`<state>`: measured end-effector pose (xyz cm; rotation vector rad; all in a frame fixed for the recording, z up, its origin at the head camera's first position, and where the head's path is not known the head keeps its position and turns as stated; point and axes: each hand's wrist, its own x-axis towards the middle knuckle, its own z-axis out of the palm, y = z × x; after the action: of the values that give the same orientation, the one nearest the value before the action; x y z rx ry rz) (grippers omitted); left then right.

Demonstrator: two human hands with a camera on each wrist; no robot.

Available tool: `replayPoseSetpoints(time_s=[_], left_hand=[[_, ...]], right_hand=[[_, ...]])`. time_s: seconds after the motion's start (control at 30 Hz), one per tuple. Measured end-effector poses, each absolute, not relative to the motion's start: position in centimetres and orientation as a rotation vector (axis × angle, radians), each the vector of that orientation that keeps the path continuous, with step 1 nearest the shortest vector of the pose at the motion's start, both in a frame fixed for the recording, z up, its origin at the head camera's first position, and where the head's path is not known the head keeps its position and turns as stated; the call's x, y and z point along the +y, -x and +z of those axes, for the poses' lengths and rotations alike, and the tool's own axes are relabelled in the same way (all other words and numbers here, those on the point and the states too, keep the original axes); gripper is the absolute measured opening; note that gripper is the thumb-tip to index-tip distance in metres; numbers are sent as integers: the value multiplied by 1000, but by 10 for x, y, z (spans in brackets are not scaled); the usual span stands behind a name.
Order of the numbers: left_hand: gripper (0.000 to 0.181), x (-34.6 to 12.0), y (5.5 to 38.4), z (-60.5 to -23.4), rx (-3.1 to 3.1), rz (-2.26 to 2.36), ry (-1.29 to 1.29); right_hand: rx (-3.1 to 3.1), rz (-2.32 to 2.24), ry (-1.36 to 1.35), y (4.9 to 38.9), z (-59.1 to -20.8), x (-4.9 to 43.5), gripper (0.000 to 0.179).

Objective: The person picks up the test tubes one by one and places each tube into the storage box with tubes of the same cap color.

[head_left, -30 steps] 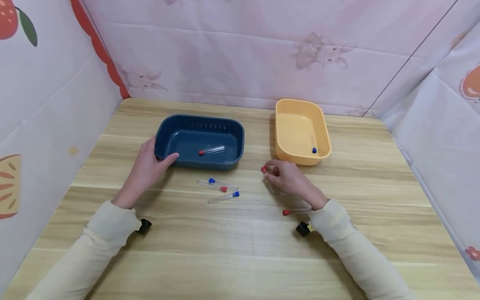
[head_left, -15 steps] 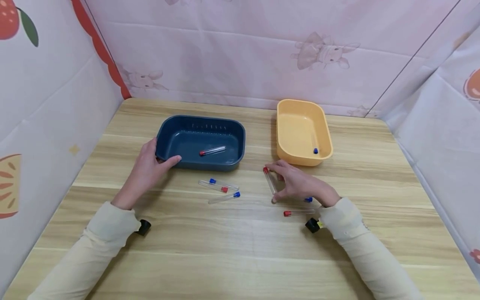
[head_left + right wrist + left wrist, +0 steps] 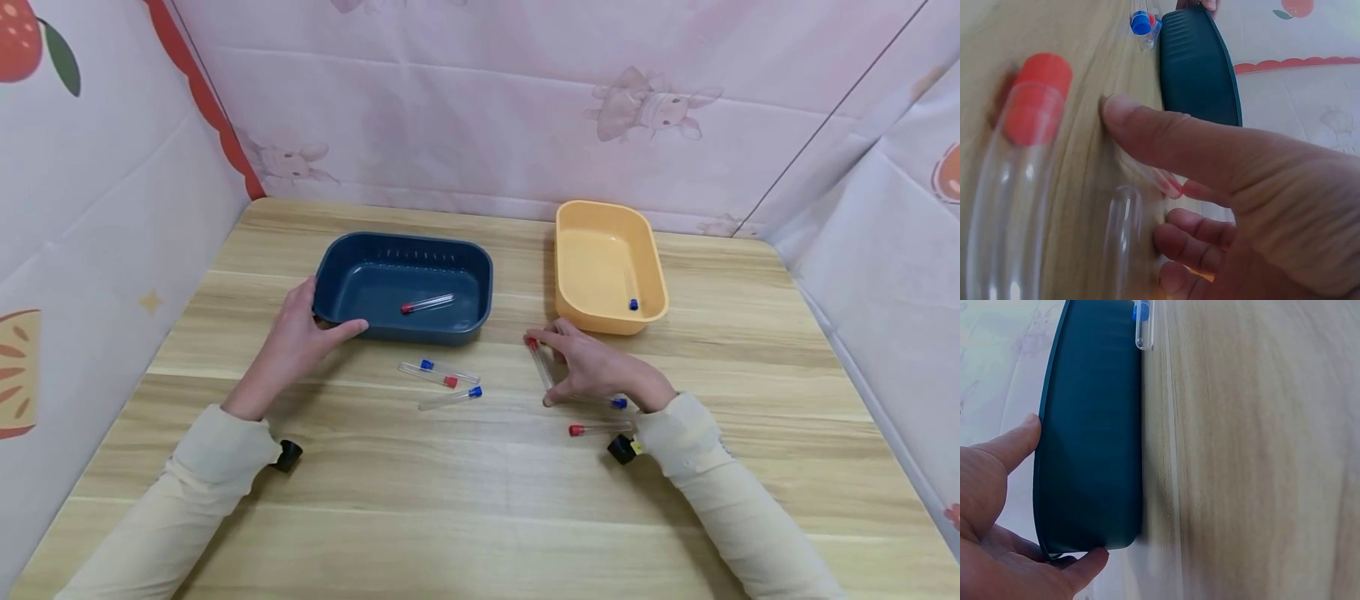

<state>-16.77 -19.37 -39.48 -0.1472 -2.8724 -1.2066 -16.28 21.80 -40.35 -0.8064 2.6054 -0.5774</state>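
My left hand (image 3: pixel 292 342) grips the left end of a dark blue plastic basket (image 3: pixel 405 333), thumb at the front rim and fingers round the end wall. A red-capped test tube (image 3: pixel 538 363) lies on the table under my right hand (image 3: pixel 600 367). Its two ends are pinched between my right thumb, at the glass end, and index finger, at the cap; the other fingers curl loosely. Beside that hand lie a blue-capped test tube (image 3: pixel 618 403), partly hidden, and another red-capped test tube (image 3: pixel 1016 187). One more red-capped tube (image 3: pixel 427 304) rests inside the blue basket.
A yellow basket (image 3: pixel 609 323) with a blue-capped tube (image 3: pixel 633 303) in it stands behind my right hand. In front of the blue basket lie a red-capped tube (image 3: pixel 427 374) crossing a blue-capped one (image 3: pixel 457 374), and a separate blue-capped tube (image 3: pixel 450 399). Patterned cloth (image 3: pixel 465 125) hangs behind the table.
My right hand has shifted slightly right, and its thumb has spread down to the tube's glass end. The blue-capped tube beside it shows more. My left hand stays on the basket.
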Motion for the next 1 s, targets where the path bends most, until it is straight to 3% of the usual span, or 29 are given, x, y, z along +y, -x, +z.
replayPoseSetpoints(time_s=[0.4, 0.77, 1.0], left_hand=[[103, -193, 168, -395, -2872, -1217, 127], [93, -193, 169, -394, -2836, -1240, 167], [98, -193, 168, -393, -2859, -1243, 154]], right_hand=[[2623, -578, 826, 164, -406, 217, 93], [2663, -623, 827, 165, -409, 218, 88], [2678, -685, 853, 165, -410, 219, 86]])
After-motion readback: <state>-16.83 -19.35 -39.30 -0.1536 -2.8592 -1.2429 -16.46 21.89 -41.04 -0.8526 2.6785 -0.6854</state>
